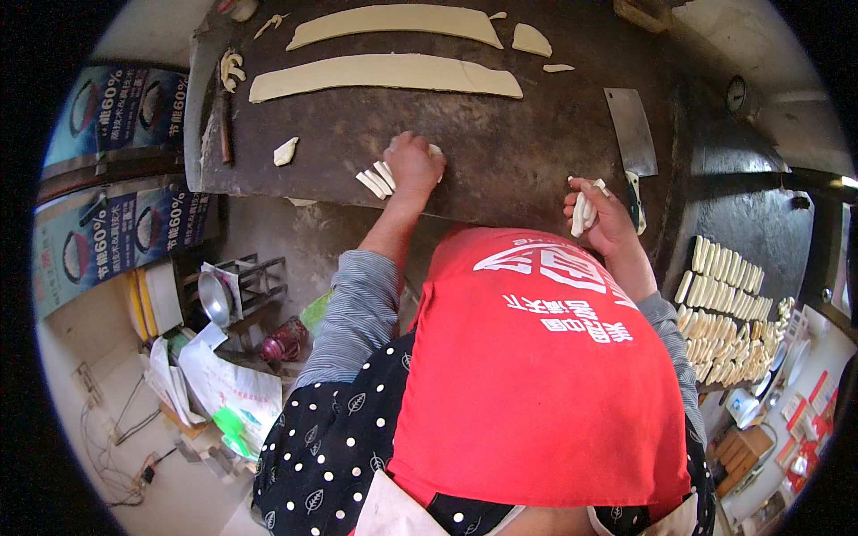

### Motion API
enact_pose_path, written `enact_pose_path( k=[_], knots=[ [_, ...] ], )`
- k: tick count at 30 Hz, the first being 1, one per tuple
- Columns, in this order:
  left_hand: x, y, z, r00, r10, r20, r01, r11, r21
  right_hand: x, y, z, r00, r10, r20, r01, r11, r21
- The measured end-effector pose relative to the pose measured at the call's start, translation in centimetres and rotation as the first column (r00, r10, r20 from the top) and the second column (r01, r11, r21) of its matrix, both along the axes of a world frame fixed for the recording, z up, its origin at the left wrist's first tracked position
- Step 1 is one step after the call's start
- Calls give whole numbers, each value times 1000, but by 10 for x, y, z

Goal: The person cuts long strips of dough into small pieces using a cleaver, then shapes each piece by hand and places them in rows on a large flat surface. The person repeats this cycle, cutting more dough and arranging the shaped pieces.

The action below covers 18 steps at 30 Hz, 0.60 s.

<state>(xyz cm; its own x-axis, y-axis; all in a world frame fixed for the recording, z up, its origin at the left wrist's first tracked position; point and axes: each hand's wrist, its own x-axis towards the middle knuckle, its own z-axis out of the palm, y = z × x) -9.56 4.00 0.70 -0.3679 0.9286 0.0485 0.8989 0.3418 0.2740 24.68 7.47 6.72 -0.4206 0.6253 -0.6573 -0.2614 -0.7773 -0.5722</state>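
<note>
My left hand (416, 165) is at the near edge of the dark work table, fingers curled down over a row of short dough strips. Several dough strips (375, 180) stick out to its left, and a bit of pale dough shows at its right side; the fingertips are hidden. Further right, my right hand (611, 219) is closed around a small bunch of pale dough strips (584, 213), held at the table's edge. Two long flat dough sheets (384, 75) lie across the far part of the table. A cleaver (632, 134) rests to the right, its handle close to my right hand.
Dough scraps (285, 152) lie at the left and a cut dough end (533, 40) at the far right. A thin rolling pin (225, 129) is by the left edge. On a dark surface at right sit rows of dough sticks (728, 268). A metal bowl (214, 297) stands lower left.
</note>
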Motion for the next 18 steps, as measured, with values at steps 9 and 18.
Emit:
enact_pose_path(
  k=[9, 18],
  knots=[
    [65, -16, 10, 916, -399, -43, 401, 915, 55, 4, -3, 0, 999, -33, 32, 33, 999, -1],
    [45, -22, 5, 947, -163, 278, 192, 978, -80, 1, -5, 3, 999, -32, -32, 32, 999, -19]
  ],
)
